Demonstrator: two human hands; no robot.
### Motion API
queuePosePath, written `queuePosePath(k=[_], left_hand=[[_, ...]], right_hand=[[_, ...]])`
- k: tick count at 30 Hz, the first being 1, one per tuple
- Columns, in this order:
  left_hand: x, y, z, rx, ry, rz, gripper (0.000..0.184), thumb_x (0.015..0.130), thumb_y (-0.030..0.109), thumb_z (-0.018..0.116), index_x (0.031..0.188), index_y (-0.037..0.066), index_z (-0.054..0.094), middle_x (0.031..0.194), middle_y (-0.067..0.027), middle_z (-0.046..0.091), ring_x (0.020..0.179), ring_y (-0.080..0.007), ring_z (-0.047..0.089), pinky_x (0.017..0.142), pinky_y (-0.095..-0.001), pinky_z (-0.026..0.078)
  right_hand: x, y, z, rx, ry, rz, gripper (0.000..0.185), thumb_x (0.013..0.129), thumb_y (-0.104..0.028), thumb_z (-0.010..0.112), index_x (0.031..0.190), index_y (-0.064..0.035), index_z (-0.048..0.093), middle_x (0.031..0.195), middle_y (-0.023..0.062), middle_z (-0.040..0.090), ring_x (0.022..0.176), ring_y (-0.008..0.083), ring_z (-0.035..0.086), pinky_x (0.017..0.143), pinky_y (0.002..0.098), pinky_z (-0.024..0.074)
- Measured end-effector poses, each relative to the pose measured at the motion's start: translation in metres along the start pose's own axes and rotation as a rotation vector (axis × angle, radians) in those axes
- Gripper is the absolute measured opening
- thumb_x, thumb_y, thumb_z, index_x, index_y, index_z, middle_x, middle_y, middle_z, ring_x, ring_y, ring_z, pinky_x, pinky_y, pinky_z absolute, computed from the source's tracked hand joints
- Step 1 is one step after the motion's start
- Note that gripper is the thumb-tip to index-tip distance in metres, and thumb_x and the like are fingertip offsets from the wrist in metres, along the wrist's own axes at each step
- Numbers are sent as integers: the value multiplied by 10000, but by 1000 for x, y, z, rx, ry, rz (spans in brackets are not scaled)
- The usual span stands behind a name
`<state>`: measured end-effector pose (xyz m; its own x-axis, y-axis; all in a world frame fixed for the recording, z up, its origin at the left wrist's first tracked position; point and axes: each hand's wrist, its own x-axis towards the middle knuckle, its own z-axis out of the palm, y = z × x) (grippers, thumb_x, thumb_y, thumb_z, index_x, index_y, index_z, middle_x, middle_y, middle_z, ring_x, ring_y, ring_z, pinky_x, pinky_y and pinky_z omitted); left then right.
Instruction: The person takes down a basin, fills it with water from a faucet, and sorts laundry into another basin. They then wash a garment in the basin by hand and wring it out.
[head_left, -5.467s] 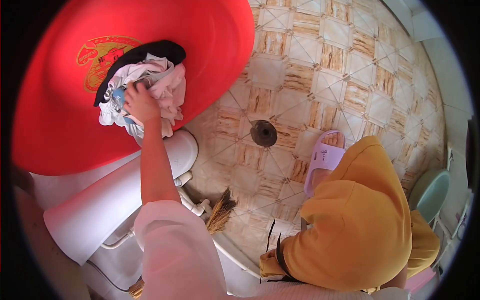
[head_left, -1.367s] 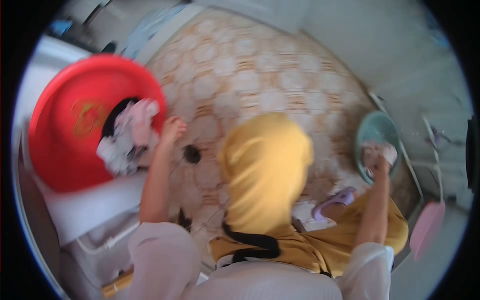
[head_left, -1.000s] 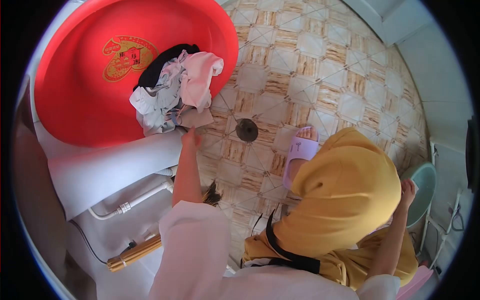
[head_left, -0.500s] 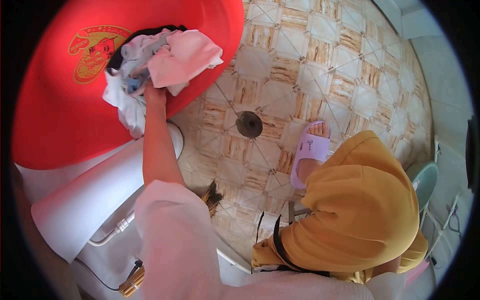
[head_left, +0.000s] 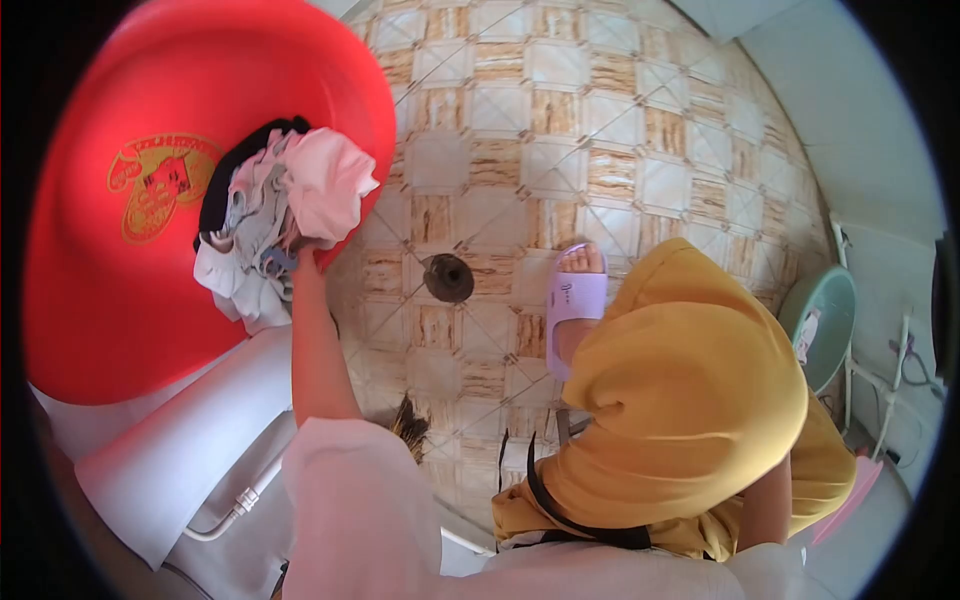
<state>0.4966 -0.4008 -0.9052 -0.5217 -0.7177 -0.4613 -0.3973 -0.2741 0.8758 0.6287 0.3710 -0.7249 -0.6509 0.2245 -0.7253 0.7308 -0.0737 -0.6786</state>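
Observation:
My left hand [head_left: 304,250] is closed on a bundle of clothes [head_left: 262,215] at the near right side of a big red basin [head_left: 90,290]. Its fingers are mostly buried in the cloth. In the bundle are a pink garment [head_left: 322,183], greyish white cloth and a black piece [head_left: 222,192] along the far left edge. A white part of the bundle hangs toward the basin's near rim. On the right, only my other forearm [head_left: 768,505] shows beside the yellow trousers; the right hand itself is hidden.
A white pedestal [head_left: 190,450] with a pipe stands below the basin. The tiled floor has a dark round drain fitting [head_left: 448,278]. A broom head [head_left: 408,428] lies near my arm. My foot wears a purple slipper [head_left: 577,300]. A green basin [head_left: 830,320] stands by the right wall.
The view has shifted, so the red basin and floor appear further left and the green basin shows more fully. My left hand stays at the clothes, which look slightly more gathered.

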Motion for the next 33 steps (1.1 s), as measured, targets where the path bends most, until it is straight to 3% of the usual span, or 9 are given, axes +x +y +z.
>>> queuePosePath(k=[6,8,10,13,14,15,18,24,33], left_hand=[[11,-33,-21,147,-50,-137,385,704,147,647,1080,159,566,1021,-22,585,884,-147,568,708,-300,447],[29,-56,0,141,22,113,313,739,199,612,1047,157,574,938,-23,583,773,-133,545,616,-279,411],[-6,-38,41,236,-51,46,295,747,208,606,1036,155,578,924,-20,577,756,-133,532,609,-275,402],[-77,-16,102,447,-255,-106,269,758,223,597,1018,153,585,903,-16,569,731,-132,512,600,-268,389],[-100,-8,123,497,-317,-138,261,762,228,595,1012,152,588,896,-14,566,723,-131,505,596,-265,384],[-125,4,143,526,-364,-144,254,766,233,592,1007,151,590,889,-13,563,715,-131,499,593,-263,380],[-267,81,202,459,-359,89,173,791,197,564,946,136,608,845,1,545,714,-108,473,619,-254,375],[-371,178,217,342,-573,528,136,809,99,539,914,58,616,857,-12,590,731,-87,533,665,-236,407],[-505,221,232,307,-942,559,159,869,135,504,992,61,572,913,-48,632,820,-115,583,726,-230,417]], right_hand=[[4,37,-66,-229,426,-233,299,814,-74,537,1112,-58,545,990,36,575,831,107,548,679,227,455],[19,48,-105,-491,596,-360,377,776,-71,588,1146,-30,528,1066,105,567,953,209,545,822,305,437],[39,70,-138,-820,750,-434,512,743,-104,635,1222,-12,479,1172,172,535,1070,298,515,934,382,394],[47,84,-155,-1001,747,-278,676,726,-173,660,1320,-23,375,1264,219,469,1174,380,442,987,437,359],[38,66,-146,-895,688,-66,725,721,-205,660,1344,-33,332,1250,209,482,1152,374,460,970,430,373],[45,78,-148,-943,712,-141,734,714,-230,662,1342,-38,335,1236,197,495,1124,366,481,946,428,390],[32,71,-138,-1019,720,-136,644,732,-205,636,1306,-58,382,1234,149,498,1146,312,471,957,460,368],[40,66,-130,-848,812,-49,493,775,-152,530,1251,-59,443,1201,135,515,1160,302,462,958,496,348],[30,47,-113,-743,780,-98,231,773,-176,567,966,-60,615,1045,143,619,1009,306,585,823,443,473]])
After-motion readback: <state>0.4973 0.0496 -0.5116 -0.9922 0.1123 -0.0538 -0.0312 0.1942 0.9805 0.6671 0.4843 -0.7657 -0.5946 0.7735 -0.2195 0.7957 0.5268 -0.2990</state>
